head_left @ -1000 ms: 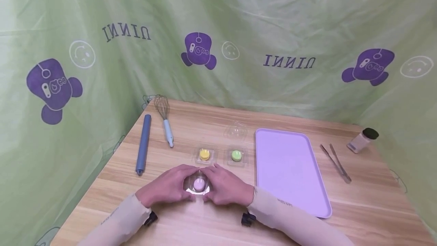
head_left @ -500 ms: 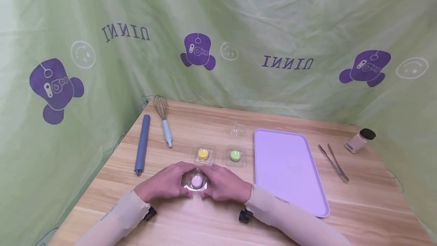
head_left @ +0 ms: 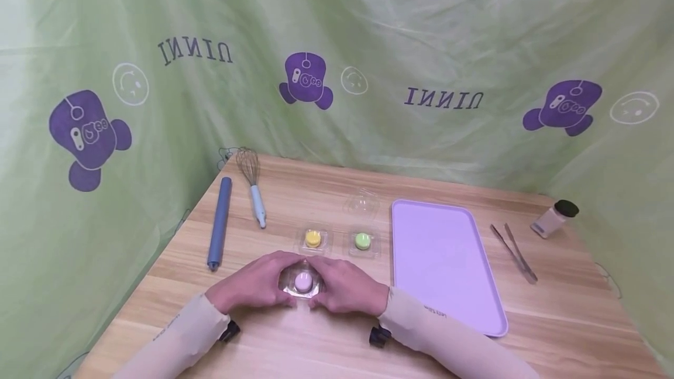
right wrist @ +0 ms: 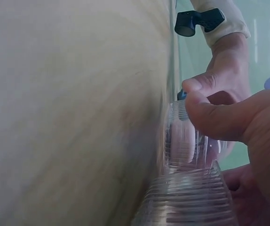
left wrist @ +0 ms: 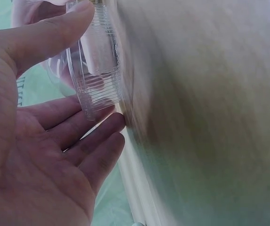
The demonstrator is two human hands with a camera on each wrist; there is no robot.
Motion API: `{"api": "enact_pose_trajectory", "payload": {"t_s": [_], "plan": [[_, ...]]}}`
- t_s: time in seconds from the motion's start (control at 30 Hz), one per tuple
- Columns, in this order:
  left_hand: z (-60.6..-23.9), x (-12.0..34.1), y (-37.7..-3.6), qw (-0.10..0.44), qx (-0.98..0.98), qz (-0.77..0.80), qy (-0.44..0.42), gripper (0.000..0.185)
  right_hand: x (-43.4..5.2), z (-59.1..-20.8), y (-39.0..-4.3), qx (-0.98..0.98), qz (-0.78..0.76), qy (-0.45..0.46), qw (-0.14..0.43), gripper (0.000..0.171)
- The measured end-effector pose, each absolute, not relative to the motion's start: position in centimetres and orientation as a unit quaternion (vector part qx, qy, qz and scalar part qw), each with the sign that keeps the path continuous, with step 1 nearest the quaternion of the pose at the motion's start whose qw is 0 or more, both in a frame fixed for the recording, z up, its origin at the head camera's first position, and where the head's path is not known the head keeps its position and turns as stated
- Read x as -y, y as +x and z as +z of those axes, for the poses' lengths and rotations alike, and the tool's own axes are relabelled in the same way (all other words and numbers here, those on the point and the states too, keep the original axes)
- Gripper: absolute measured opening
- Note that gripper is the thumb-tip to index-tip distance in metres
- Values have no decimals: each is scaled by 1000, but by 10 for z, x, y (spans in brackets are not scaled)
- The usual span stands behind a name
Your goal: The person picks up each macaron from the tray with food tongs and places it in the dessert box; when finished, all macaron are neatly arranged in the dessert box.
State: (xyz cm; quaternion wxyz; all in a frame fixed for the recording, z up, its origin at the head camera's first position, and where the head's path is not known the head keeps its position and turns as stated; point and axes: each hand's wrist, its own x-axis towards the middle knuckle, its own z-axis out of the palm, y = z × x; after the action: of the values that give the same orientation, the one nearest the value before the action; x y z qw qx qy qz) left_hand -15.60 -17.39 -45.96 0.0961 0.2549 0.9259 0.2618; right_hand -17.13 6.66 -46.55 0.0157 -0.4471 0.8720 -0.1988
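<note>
A small clear plastic clamshell box with a pink round sweet inside sits on the wooden table near the front. My left hand grips its left side, thumb on the lid edge and fingers curled under. My right hand grips its right side, thumb pressed on the ribbed clear box. Behind stand two more clear boxes, one with a yellow sweet and one with a green sweet.
A lilac tray lies to the right. Metal tongs and a small dark-capped jar are at the far right. A blue rolling pin, a whisk and an empty clear lid lie further back. Green cloth surrounds the table.
Both hands stay on the pink sweet's box with hardly any movement; the view has shifted slightly.
</note>
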Motion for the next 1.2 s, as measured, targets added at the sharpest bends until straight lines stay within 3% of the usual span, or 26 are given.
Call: {"api": "enact_pose_trajectory", "payload": {"t_s": [0.27,0.53,0.8,1.0,1.2], "plan": [[-460,173,-156,100,-924,268,254,94,-69,-465,-176,-860,-199,-470,-2,77],[-455,175,-154,89,-929,264,245,97,-81,-453,-178,-884,-202,-420,39,87],[-429,184,-164,73,-917,307,246,86,-100,-431,-187,-880,-270,-384,77,70],[-397,190,-183,45,-891,364,267,87,-122,-408,-201,-822,-396,-409,-4,73],[-351,185,-210,-45,-880,376,287,101,-152,-375,-224,-792,-468,-382,-93,91]]}}
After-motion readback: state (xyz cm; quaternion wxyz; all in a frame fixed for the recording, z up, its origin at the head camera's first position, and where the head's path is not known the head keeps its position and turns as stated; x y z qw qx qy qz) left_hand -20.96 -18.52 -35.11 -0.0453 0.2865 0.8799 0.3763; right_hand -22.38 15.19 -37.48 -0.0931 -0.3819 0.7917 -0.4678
